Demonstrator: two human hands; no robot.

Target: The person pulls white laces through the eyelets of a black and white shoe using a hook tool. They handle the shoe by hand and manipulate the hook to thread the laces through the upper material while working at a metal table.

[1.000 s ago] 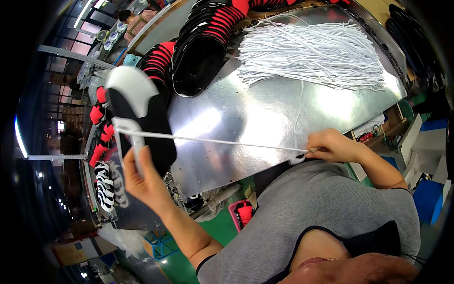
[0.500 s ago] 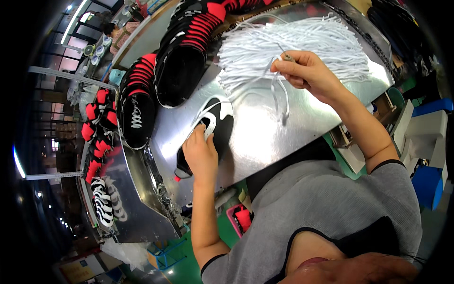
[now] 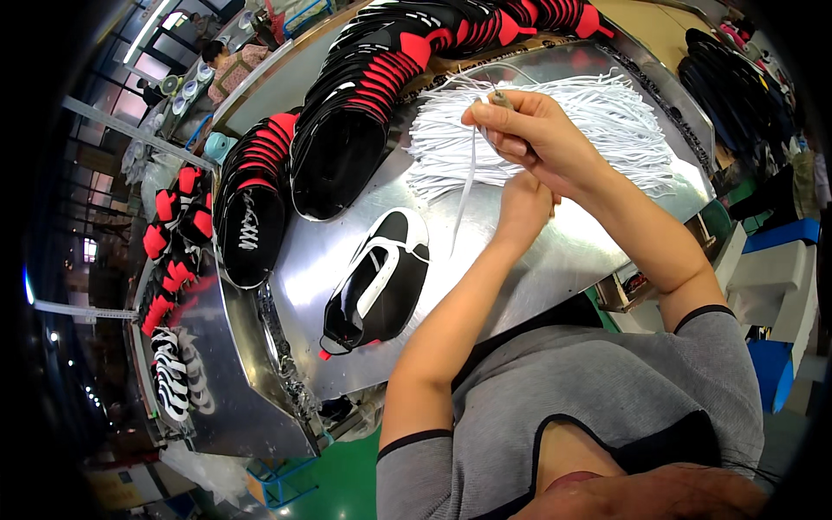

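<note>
My right hand point(image 3: 542, 139) is closed around a small awl-like tool point(image 3: 500, 99) with a short tan handle and a thin metal tip. A white shoelace point(image 3: 470, 178) hangs from those same fingers. Just below it, my left hand point(image 3: 523, 212) is curled shut close to the right wrist; what its fingers hold, if anything, is hidden. On the metal tabletop point(image 3: 459, 303) lies a black and white shoe upper point(image 3: 390, 290), its opening showing and a red tab at the heel. Neither hand touches it. Behind the hands spreads a pile of white shoelaces point(image 3: 598, 121).
Nested rows of black and red shoe uppers point(image 3: 364, 95) curve along the table's far left, with another row point(image 3: 251, 208) beside them. More uppers point(image 3: 169, 373) lie on a lower metal surface at left. A person point(image 3: 230, 69) sits in the background.
My left hand has left the shoe upper and moved right and up, beside my right hand. The lace no longer runs to the upper. My right hand has shifted slightly left.
</note>
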